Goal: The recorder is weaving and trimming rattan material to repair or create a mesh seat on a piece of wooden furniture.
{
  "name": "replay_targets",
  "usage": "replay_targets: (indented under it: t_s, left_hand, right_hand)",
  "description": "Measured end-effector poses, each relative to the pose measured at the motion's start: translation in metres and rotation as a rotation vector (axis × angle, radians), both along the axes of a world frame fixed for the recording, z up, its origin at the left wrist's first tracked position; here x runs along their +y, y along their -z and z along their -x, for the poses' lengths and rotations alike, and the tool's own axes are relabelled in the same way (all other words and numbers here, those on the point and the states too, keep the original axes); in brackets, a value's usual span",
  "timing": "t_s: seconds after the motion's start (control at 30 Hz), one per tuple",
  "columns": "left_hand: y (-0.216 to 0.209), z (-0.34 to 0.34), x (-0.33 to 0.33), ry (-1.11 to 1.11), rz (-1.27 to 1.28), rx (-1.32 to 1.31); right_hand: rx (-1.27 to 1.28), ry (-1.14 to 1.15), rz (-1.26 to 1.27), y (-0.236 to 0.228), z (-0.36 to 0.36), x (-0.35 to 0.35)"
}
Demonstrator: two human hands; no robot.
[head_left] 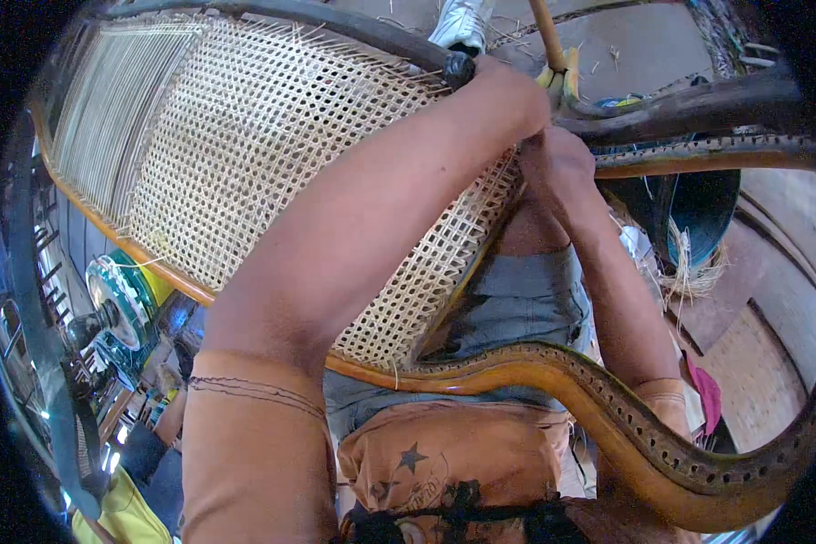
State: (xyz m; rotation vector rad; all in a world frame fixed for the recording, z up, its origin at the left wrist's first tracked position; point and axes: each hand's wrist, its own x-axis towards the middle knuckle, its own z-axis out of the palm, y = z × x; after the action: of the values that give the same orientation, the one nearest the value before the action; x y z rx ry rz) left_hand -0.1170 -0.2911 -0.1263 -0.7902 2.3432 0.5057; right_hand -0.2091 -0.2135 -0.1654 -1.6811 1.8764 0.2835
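A woven cane panel stretches across a curved wooden chair frame, with open mesh over most of it and straight unwoven strands at its far left end. My left arm reaches over the panel, and my left hand is bent and closed at the panel's right edge. Just below it, my right hand is curled shut beside the same edge. The two hands nearly touch. Whatever their fingers pinch is hidden behind the hands. The frame rests across my lap, its near rail curving away to the right with a row of holes.
Dark curved wood lies beyond my right hand. Loose cane strips hang by a dark container. A round green and white object stands at the left. A white shoe is at the top.
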Motion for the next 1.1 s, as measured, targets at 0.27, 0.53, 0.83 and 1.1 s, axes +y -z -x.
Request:
replay_targets:
  t_s: [0.27,0.53,0.83,1.1]
  left_hand:
    - [0.021,-0.012,-0.004,-0.176,-0.136,-0.008]
    - [0.006,-0.002,0.003,-0.233,-0.089,-0.022]
    - [0.012,-0.008,0.005,-0.239,-0.033,0.029]
    - [0.031,-0.030,0.003,-0.263,-0.127,0.021]
  right_hand:
    - [0.025,-0.070,0.037,0.008,0.005,-0.002]
    - [-0.181,-0.065,0.099,0.007,0.011,-0.006]
    - [-0.107,-0.110,0.364,0.040,0.017,0.001]
    - [-0.015,-0.147,0.189,0.017,0.009,0.001]
